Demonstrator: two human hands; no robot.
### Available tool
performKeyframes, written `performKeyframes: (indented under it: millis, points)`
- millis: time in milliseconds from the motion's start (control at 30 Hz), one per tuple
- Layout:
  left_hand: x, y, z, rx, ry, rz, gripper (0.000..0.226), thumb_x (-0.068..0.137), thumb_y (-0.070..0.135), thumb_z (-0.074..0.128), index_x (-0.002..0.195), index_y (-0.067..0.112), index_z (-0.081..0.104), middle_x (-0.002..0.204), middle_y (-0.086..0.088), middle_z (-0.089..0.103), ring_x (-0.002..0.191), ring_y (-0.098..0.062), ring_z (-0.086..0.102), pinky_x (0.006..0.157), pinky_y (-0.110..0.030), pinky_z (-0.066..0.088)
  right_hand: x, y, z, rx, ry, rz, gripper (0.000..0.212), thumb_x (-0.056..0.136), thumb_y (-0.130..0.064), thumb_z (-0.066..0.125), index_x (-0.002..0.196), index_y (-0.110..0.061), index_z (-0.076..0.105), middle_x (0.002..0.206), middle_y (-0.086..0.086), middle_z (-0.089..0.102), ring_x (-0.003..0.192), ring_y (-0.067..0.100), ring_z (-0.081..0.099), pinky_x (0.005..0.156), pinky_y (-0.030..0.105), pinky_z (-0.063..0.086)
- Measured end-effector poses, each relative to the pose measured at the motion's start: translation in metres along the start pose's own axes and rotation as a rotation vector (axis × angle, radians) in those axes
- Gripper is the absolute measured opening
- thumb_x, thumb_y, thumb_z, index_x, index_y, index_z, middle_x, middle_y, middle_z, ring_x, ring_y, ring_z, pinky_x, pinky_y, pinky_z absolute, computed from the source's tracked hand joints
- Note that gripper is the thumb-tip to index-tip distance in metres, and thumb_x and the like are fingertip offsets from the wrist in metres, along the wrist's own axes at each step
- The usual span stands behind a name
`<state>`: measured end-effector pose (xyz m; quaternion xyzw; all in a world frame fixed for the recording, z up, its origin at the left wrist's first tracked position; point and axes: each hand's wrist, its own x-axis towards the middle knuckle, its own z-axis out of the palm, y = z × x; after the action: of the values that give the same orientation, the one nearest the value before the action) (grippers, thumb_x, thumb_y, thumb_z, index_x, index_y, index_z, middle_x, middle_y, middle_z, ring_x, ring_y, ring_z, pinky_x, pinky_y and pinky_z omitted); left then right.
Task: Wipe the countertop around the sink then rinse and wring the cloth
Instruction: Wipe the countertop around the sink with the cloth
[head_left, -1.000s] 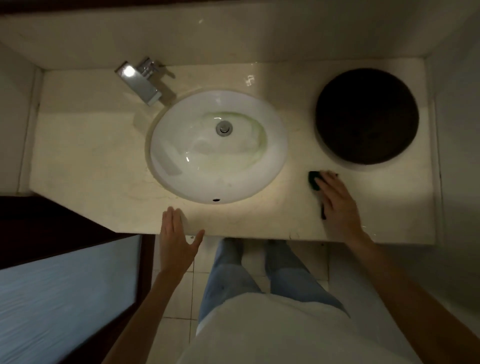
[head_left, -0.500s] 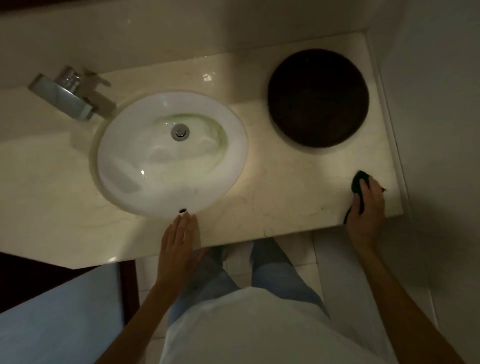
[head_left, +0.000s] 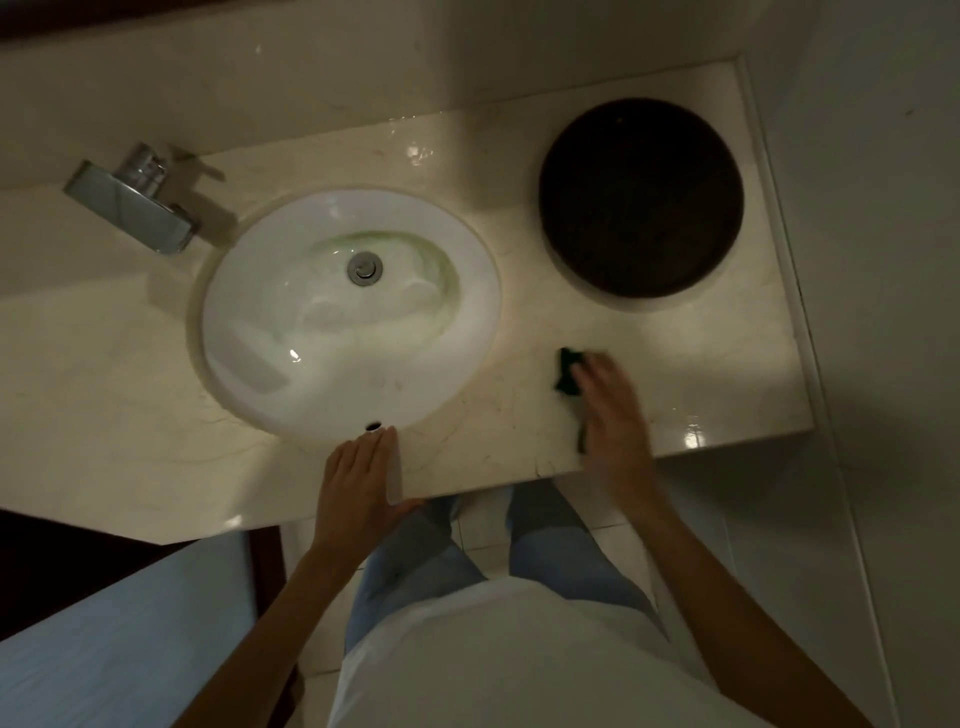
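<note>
A cream marble countertop (head_left: 104, 395) holds a white oval sink (head_left: 270, 332) with a metal drain. My right hand (head_left: 610, 410), blurred with motion, presses a dark green cloth (head_left: 567, 371) flat on the counter to the right of the sink, near the front edge. Only the cloth's far end and a strip by my wrist show; the rest is under my palm. My left hand (head_left: 361, 478) lies flat with its fingers together on the front edge, just below the sink's overflow hole, holding nothing.
A chrome faucet (head_left: 130, 205) stands at the back left of the sink. A dark round tray (head_left: 641, 197) sits at the back right. A wall runs along the counter's right end. Below are my jeans, white tiles and a dark door frame.
My right hand has slid the cloth left, from the counter's right front corner back toward the sink. The left hand has stayed on the front edge. The view has shifted slightly.
</note>
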<state>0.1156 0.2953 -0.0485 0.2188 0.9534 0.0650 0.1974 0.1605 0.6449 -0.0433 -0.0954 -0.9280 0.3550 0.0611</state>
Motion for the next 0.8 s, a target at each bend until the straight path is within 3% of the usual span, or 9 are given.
performKeyframes:
  millis: [133, 233, 333, 467, 667, 800]
  points:
    - [0.000, -0.002, -0.001, -0.014, 0.010, 0.012, 0.105, 0.070, 0.073, 0.075, 0.145, 0.004, 0.048, 0.145, -0.015, 0.054, 0.127, -0.033, 0.054, 0.110, -0.045, 0.042, 0.007, 0.075, -0.076, -0.153, 0.160, 0.268, 0.045, 0.106, -0.009, 0.049, 0.151, -0.008, 0.046, 0.163, 0.014, 0.034, 0.151, 0.031, 0.030, 0.125, 0.048, 0.028]
    - [0.001, -0.003, -0.001, -0.009, 0.014, 0.024, 0.105, 0.073, 0.075, 0.071, 0.146, 0.004, 0.048, 0.146, -0.015, 0.053, 0.128, -0.033, 0.053, 0.110, -0.045, 0.042, 0.003, 0.106, -0.096, -0.247, 0.073, 0.280, 0.048, 0.108, -0.016, 0.046, 0.156, -0.014, 0.040, 0.167, 0.009, 0.027, 0.152, 0.030, 0.028, 0.122, 0.055, 0.031]
    - [0.001, -0.004, -0.001, -0.013, 0.022, 0.026, 0.104, 0.072, 0.074, 0.072, 0.147, 0.005, 0.047, 0.146, -0.014, 0.053, 0.128, -0.032, 0.054, 0.109, -0.045, 0.044, 0.004, 0.096, -0.083, -0.243, 0.084, 0.297, 0.049, 0.108, -0.015, 0.048, 0.156, -0.015, 0.040, 0.167, 0.007, 0.026, 0.153, 0.027, 0.027, 0.123, 0.052, 0.030]
    - [0.000, -0.002, -0.002, -0.019, 0.007, 0.015, 0.103, 0.074, 0.074, 0.071, 0.146, 0.005, 0.048, 0.145, -0.013, 0.055, 0.127, -0.032, 0.054, 0.108, -0.046, 0.045, 0.011, 0.043, -0.024, -0.205, 0.020, 0.132, 0.049, 0.104, -0.007, 0.053, 0.152, -0.011, 0.047, 0.164, 0.012, 0.033, 0.151, 0.031, 0.032, 0.124, 0.046, 0.031]
    - [-0.003, -0.001, -0.008, -0.078, -0.029, 0.020, 0.097, 0.083, 0.072, 0.062, 0.152, 0.006, 0.041, 0.152, -0.014, 0.048, 0.135, -0.033, 0.049, 0.112, -0.046, 0.041, 0.035, -0.029, 0.062, -0.131, -0.232, -0.397, 0.058, 0.091, 0.010, 0.057, 0.146, -0.008, 0.055, 0.158, 0.015, 0.045, 0.147, 0.034, 0.041, 0.115, 0.042, 0.044]
    - [-0.012, -0.026, -0.022, -0.077, 0.023, -0.032, 0.106, 0.079, 0.076, 0.064, 0.157, 0.012, 0.031, 0.163, -0.012, 0.033, 0.149, -0.033, 0.034, 0.118, -0.051, 0.036, 0.096, -0.020, 0.049, -0.138, -0.029, -0.137, 0.046, 0.101, 0.001, 0.056, 0.147, -0.006, 0.053, 0.158, 0.018, 0.042, 0.147, 0.035, 0.039, 0.118, 0.049, 0.040]
